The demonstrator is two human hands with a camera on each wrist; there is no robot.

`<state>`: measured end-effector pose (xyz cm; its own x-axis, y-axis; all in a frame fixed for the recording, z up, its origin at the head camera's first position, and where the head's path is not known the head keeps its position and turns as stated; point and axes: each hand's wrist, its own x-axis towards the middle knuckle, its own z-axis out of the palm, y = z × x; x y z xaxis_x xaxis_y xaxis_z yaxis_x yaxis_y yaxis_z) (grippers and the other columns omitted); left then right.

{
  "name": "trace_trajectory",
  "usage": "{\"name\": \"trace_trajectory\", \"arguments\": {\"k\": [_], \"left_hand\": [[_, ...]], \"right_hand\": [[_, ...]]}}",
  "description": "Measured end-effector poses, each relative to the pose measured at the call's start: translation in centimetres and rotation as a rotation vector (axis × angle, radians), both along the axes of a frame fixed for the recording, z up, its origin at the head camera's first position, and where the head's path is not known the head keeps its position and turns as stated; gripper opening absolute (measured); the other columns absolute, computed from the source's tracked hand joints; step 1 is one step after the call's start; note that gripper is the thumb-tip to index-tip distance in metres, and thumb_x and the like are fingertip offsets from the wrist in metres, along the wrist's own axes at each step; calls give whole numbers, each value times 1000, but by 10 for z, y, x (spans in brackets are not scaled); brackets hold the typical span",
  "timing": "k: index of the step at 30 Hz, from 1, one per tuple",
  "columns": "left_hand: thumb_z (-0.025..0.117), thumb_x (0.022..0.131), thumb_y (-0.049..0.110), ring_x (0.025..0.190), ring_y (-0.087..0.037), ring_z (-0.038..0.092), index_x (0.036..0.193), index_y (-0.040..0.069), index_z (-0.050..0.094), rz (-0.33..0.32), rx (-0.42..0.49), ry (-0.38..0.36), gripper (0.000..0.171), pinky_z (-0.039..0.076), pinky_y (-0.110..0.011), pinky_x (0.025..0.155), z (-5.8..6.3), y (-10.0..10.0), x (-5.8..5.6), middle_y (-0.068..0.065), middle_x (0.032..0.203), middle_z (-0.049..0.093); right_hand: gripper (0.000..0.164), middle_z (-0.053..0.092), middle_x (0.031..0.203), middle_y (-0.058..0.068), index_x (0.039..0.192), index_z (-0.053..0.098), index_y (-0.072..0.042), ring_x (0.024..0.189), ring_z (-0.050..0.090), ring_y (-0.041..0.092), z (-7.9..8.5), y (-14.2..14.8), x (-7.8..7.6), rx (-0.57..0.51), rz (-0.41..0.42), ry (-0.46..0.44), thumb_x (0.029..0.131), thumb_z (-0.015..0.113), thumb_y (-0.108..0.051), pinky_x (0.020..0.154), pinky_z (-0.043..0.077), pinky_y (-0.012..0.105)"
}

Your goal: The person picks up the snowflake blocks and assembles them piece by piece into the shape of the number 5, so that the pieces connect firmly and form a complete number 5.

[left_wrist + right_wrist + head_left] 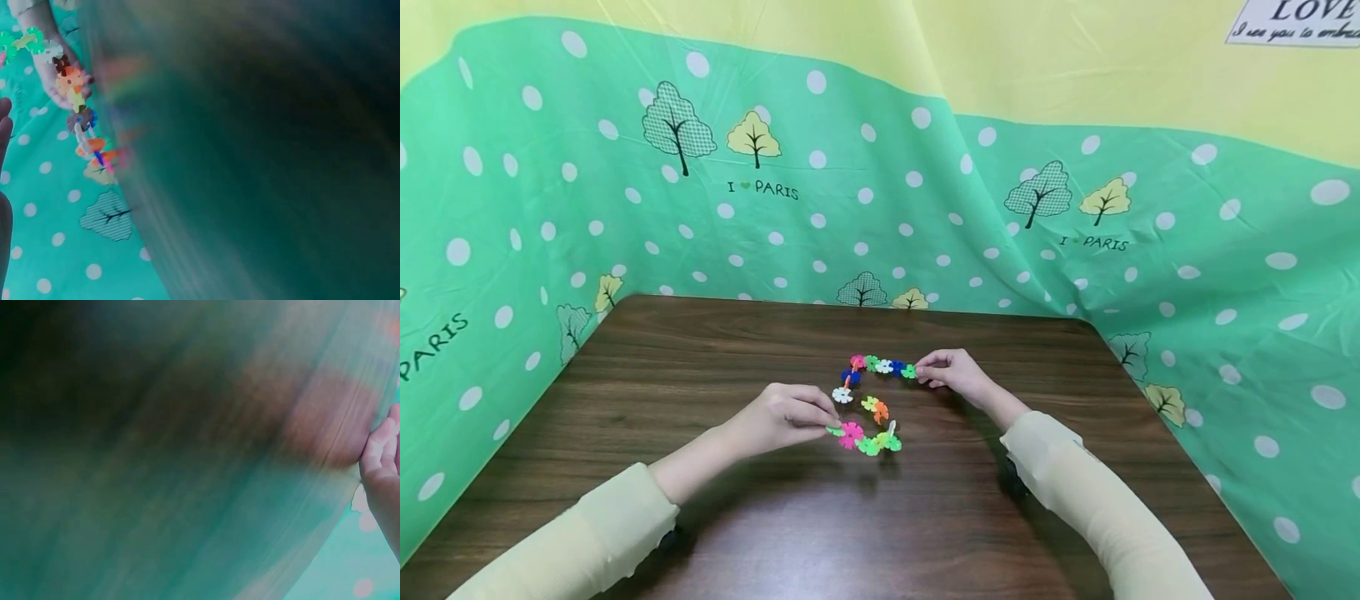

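A chain of linked snowflake discs (851, 435), small plastic pieces in pink, green, white, blue, orange and yellow, curves between both hands above the table. My left hand (782, 414) pinches the green disc at its near end. At the far end, my right hand (958, 375) pinches another green disc between thumb and fingers. The left wrist view catches part of the chain (72, 81) at its left side, with the right hand behind it. Fingers of the right hand (381, 456) show at the right edge of the right wrist view; their grip is not visible there.
The dark wood table (737, 342) spreads out under both hands. Beyond its far and side edges hangs a green and yellow curtain (865, 167) with dots and printed trees. Dark blurred surfaces fill most of both wrist views.
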<state>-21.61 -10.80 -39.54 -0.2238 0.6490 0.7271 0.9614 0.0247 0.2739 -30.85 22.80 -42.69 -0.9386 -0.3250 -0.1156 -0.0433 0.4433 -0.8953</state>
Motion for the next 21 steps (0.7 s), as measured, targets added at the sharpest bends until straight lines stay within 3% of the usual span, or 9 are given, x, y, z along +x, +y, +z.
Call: {"name": "trace_trajectory", "arguments": {"k": [6, 11, 14, 17, 21], "left_hand": [[79, 72, 1, 82, -9, 66, 86, 11, 76, 44, -76, -190, 18, 51, -14, 73, -10, 1, 3, 2, 89, 70], [82, 70, 6, 87, -14, 65, 85, 7, 75, 57, -166, -421, 16, 52, -23, 78, -1, 1, 12, -4, 90, 70], [81, 71, 4, 87, -15, 65, 88, 3, 74, 26, -199, -576, 18, 54, -27, 77, 2, 1, 15, -7, 93, 69], [79, 74, 3, 85, -14, 65, 92, 2, 73, -41, -202, -689, 19, 56, -30, 75, -8, -1, 9, -9, 98, 66], [78, 76, 4, 84, -13, 64, 100, -1, 69, -102, -225, -775, 26, 56, -36, 75, -23, -2, 3, -12, 103, 63]], "right_hand": [[23, 70, 98, 18, 106, 67, 3, 86, 67, 21, 1, -2, -2, 10, 7, -15, 91, 64, -14, 73, 56, 31], [24, 68, 103, 23, 108, 65, 6, 91, 66, 28, 1, -1, -3, 2, 11, -32, 91, 62, -11, 77, 56, 38], [24, 66, 105, 27, 109, 63, 9, 94, 64, 34, 5, -2, -1, 0, 19, -38, 92, 60, -7, 80, 55, 43], [25, 64, 106, 29, 112, 61, 11, 97, 63, 39, 18, -7, 7, 2, 27, -41, 92, 58, -4, 82, 53, 46], [26, 67, 104, 23, 114, 62, 5, 90, 66, 31, 12, -7, 2, 20, 18, -21, 92, 61, -8, 76, 55, 38]]}}
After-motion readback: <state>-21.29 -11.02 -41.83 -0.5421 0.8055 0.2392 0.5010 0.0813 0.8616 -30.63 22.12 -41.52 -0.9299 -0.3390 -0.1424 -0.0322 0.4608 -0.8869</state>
